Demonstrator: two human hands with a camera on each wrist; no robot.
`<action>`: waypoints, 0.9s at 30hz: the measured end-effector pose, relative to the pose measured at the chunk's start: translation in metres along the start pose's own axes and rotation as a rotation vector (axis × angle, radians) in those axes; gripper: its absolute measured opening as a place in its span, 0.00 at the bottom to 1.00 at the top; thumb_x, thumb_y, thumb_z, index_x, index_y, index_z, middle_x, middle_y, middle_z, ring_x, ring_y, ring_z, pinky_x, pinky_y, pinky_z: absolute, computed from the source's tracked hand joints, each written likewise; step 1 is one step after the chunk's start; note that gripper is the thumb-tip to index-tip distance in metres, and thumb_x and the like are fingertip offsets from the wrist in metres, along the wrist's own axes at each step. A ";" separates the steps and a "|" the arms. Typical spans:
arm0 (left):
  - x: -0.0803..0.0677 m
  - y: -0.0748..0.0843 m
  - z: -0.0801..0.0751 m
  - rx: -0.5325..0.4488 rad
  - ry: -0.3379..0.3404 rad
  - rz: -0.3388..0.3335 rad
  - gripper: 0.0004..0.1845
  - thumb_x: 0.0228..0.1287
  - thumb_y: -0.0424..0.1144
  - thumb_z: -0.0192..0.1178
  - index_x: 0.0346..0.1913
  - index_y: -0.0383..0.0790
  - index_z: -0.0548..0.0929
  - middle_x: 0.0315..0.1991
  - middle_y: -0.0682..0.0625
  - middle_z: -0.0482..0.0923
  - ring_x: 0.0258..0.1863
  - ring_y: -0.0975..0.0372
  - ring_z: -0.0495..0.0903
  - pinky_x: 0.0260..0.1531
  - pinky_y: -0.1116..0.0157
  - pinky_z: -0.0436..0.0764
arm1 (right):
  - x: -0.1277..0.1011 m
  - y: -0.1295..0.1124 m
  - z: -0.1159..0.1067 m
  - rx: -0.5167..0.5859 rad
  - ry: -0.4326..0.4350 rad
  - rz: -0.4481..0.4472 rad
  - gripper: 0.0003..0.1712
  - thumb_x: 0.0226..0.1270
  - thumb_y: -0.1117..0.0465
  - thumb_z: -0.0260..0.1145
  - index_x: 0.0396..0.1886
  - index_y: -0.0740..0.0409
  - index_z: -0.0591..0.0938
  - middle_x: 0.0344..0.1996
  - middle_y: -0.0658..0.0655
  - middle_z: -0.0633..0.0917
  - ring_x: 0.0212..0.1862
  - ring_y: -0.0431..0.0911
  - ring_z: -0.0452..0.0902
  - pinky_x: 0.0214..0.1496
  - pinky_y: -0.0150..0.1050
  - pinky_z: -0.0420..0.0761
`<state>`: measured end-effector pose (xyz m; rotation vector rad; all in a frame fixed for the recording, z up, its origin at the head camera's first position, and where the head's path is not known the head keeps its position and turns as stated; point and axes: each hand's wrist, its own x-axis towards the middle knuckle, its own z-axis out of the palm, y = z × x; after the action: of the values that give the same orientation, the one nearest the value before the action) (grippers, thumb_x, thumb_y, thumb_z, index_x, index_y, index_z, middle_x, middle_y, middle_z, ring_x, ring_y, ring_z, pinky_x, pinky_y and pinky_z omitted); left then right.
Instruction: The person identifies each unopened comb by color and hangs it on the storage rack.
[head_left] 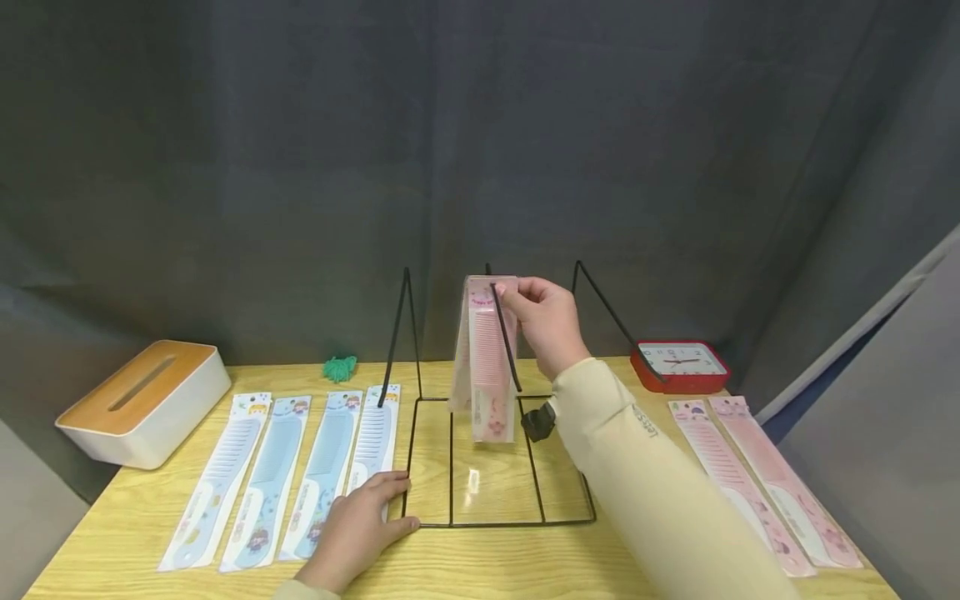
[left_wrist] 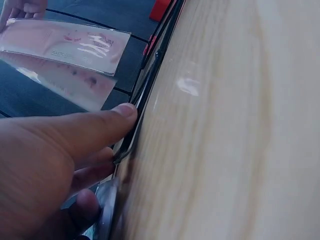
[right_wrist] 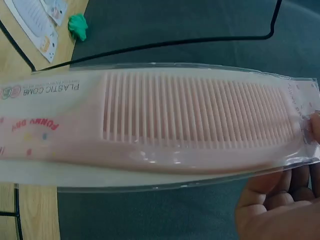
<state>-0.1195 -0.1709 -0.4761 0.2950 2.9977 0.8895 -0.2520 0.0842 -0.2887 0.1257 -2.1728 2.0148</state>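
A black wire display rack [head_left: 495, 525] with upright prongs stands at the middle of the table. My right hand [head_left: 546, 323] pinches the top end of a packaged pink comb [head_left: 490, 358] at the rack's middle prong. The comb hangs upright in its clear sleeve; its teeth fill the right wrist view. Behind it, slightly tilted, hangs another pink comb package [head_left: 461, 375], mostly hidden. My left hand [head_left: 362, 521] holds the rack's front left corner, with the thumb [left_wrist: 125, 111] on the wire and the other fingers curled beside it.
Several blue comb packages [head_left: 268, 475] lie in a row at left, two pink packages [head_left: 738, 467] at right. A wood-topped tissue box [head_left: 180, 408], green yarn bundle [head_left: 340, 368] and red clock [head_left: 678, 367] stand toward the back, before a dark curtain [head_left: 300, 167].
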 end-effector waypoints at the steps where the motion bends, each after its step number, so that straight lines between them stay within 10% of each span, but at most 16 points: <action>1: 0.000 0.000 0.000 -0.002 -0.001 0.000 0.30 0.55 0.53 0.74 0.59 0.42 0.84 0.65 0.52 0.76 0.62 0.48 0.77 0.53 0.35 0.72 | 0.001 0.000 0.000 -0.006 0.010 0.004 0.15 0.69 0.51 0.70 0.41 0.60 0.84 0.32 0.53 0.81 0.31 0.42 0.73 0.30 0.35 0.76; 13: 0.001 0.001 -0.004 0.010 0.006 0.011 0.30 0.55 0.53 0.74 0.59 0.42 0.84 0.65 0.51 0.77 0.60 0.47 0.78 0.52 0.36 0.73 | 0.000 0.033 -0.031 -0.131 -0.095 -0.018 0.22 0.66 0.42 0.70 0.43 0.55 0.85 0.38 0.57 0.84 0.41 0.52 0.79 0.49 0.42 0.80; 20: -0.003 -0.001 -0.005 0.010 0.008 -0.017 0.31 0.54 0.54 0.74 0.59 0.43 0.84 0.65 0.52 0.77 0.61 0.46 0.77 0.54 0.35 0.72 | -0.008 0.085 -0.103 -0.336 -0.193 0.060 0.23 0.69 0.41 0.67 0.48 0.56 0.83 0.44 0.56 0.84 0.46 0.53 0.78 0.48 0.45 0.78; 27: -0.002 -0.001 -0.005 0.004 0.006 -0.018 0.31 0.55 0.54 0.74 0.59 0.43 0.84 0.65 0.52 0.76 0.61 0.47 0.77 0.54 0.35 0.72 | -0.010 0.130 -0.198 -0.633 -0.053 0.071 0.31 0.69 0.38 0.65 0.51 0.62 0.83 0.44 0.61 0.85 0.43 0.52 0.80 0.41 0.41 0.78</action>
<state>-0.1184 -0.1744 -0.4724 0.2656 3.0029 0.8851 -0.2514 0.2916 -0.4044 0.0150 -2.7566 1.2684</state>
